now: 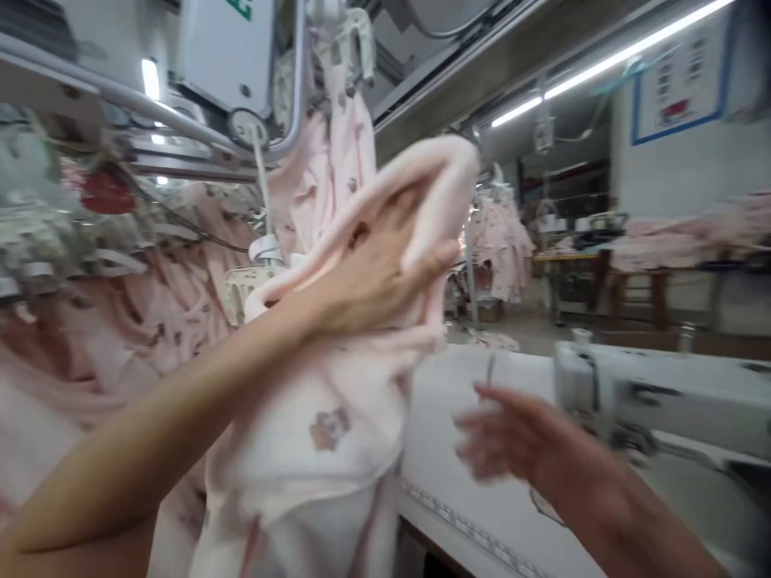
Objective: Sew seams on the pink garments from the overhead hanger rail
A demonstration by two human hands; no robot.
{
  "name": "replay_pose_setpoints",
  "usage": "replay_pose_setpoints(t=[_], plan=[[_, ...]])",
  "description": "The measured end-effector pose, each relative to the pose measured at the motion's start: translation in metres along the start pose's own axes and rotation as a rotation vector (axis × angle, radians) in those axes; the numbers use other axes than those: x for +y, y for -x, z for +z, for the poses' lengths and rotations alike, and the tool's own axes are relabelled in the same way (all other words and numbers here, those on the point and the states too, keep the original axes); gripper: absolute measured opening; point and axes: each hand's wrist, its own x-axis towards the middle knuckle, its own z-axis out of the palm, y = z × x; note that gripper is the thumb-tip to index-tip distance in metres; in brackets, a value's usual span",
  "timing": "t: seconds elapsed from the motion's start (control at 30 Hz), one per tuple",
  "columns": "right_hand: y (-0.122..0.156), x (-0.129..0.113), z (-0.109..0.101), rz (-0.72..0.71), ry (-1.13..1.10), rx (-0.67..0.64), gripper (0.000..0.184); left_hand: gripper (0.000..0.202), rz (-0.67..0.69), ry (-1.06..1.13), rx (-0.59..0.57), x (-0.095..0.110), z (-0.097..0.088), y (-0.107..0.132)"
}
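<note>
My left hand (pixel 379 277) is raised at the middle of the view, fingers wrapped round the folded upper edge of a pale pink printed garment (pixel 325 433). The garment hangs down from that grip, a small printed figure showing on its front. My right hand (pixel 506 437) is lower and to the right, over the white table, close to the head of a sewing machine (pixel 650 401). Motion smears its fingers; a thin metal thing stands up by the fingertips, and I cannot tell whether the hand holds it.
Several pink garments (pixel 150 313) hang on an overhead rail with clips at the left and behind. A white work table (pixel 458 482) with a ruler strip along its edge lies below. Further tables with pink cloth (pixel 680 241) stand at the back right.
</note>
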Motion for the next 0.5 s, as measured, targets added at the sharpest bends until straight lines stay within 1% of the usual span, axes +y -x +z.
replay_pose_setpoints(t=[0.03, 0.07, 0.1, 0.13, 0.2, 0.27, 0.33, 0.4, 0.43, 0.47, 0.5], plan=[[-0.011, -0.013, -0.003, -0.011, -0.047, 0.025, 0.046, 0.048, 0.084, -0.057, -0.088, 0.008, 0.016, -0.007], [-0.022, -0.024, -0.006, -0.039, -0.188, 0.017, 0.048, 0.049, 0.153, -0.101, -0.157, 0.014, 0.031, -0.014], [-0.032, -0.031, -0.008, -0.070, -0.299, 0.024, 0.047, 0.049, 0.207, -0.134, -0.208, 0.020, 0.043, -0.019], [-0.040, -0.034, -0.009, -0.075, -0.385, 0.048, 0.046, 0.048, 0.251, -0.162, -0.234, 0.024, 0.053, -0.023], [-0.049, -0.029, -0.012, -0.023, -0.534, 0.081, 0.043, 0.048, 0.306, -0.210, -0.228, 0.029, 0.065, -0.027], [-0.046, -0.014, -0.018, 0.096, -0.655, 0.029, 0.041, 0.050, 0.321, -0.264, -0.187, 0.027, 0.066, -0.022], [-0.031, 0.003, -0.028, 0.211, -0.736, -0.073, 0.038, 0.056, 0.288, -0.325, -0.130, 0.016, 0.066, -0.003], [-0.010, 0.019, -0.038, 0.263, -0.755, -0.139, 0.041, 0.064, 0.193, -0.394, -0.112, -0.006, 0.074, 0.033], [0.001, 0.027, -0.040, 0.268, -0.739, -0.147, 0.041, 0.068, 0.114, -0.430, -0.140, -0.020, 0.083, 0.056], [0.012, 0.034, -0.040, 0.261, -0.692, -0.143, 0.040, 0.071, 0.007, -0.459, -0.236, -0.034, 0.096, 0.082], [0.021, 0.043, -0.038, 0.247, -0.613, -0.119, 0.038, 0.073, -0.115, -0.475, -0.365, -0.048, 0.110, 0.108]])
